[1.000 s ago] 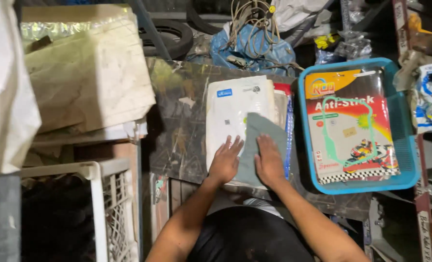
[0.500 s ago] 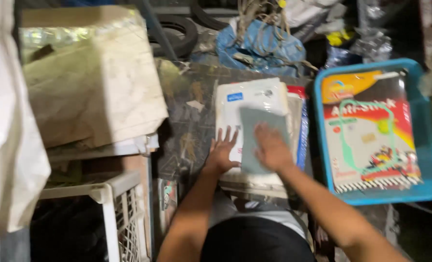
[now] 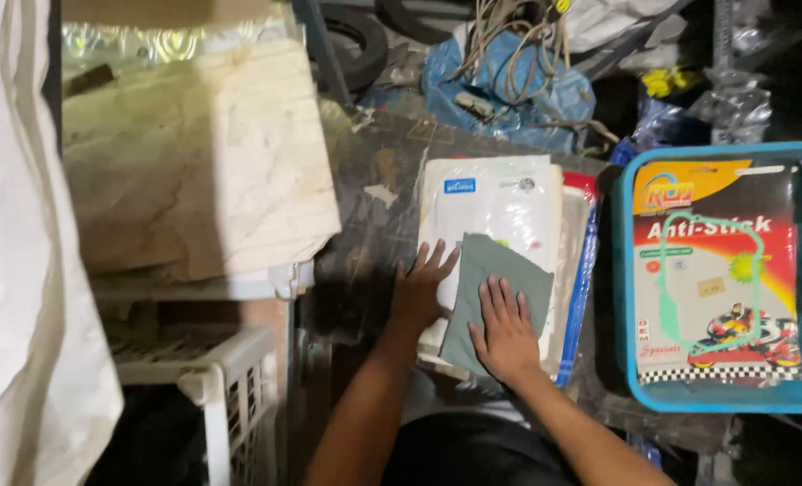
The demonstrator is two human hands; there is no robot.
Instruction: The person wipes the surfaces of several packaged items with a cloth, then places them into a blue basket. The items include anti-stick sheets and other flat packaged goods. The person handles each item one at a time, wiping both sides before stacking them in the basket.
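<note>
Two hands are lying flat, fingers spread, holding nothing. The right hand (image 3: pixel 506 331) is pressing a dull green sheet (image 3: pixel 491 292), thin and square-cornered. The left hand (image 3: pixel 421 290) is resting beside it on a white packet (image 3: pixel 500 207).

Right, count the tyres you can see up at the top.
2. One tyre lies at the top edge, just right of the pale slab; a second tyre sits beside it, cut off by the frame. Clutter may hide more.
</note>
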